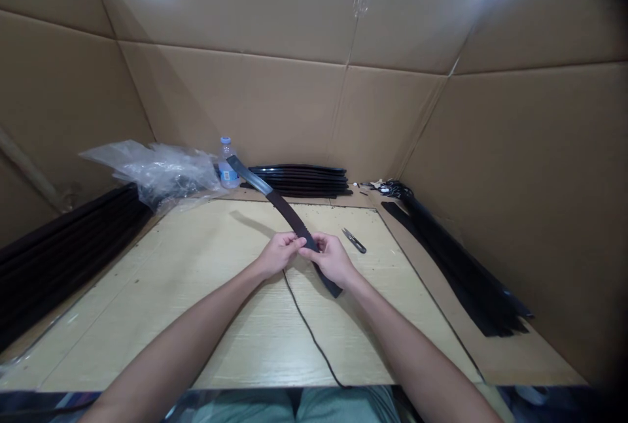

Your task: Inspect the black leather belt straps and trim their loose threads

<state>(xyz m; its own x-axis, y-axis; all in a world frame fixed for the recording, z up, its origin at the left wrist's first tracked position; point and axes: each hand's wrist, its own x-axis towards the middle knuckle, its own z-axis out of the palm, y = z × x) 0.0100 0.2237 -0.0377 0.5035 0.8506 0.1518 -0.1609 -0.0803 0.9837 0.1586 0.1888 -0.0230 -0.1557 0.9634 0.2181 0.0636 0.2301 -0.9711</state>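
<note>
My left hand [280, 254] and my right hand [333, 258] meet above the middle of the table, both pinching one long black strip [290, 214]. The strip runs at a slant: its glossy far end rises toward the back left, and its matte near end hangs below my right hand. Part of one edge looks finely toothed or stitched. A thin dark cord [305, 323] runs from beneath my left hand to the table's front edge; whether it joins the strip is hidden. Just right of my hands lie small thread snips [354, 240].
Cardboard walls [235, 96] enclose the table [147, 292]. Stacked black strips [297, 181] lie at the back beside a water bottle [228, 165] and clear plastic bags [157, 171]. More dark strips [73, 246] line the left side, and a bundle of black strips [456, 259] lies right.
</note>
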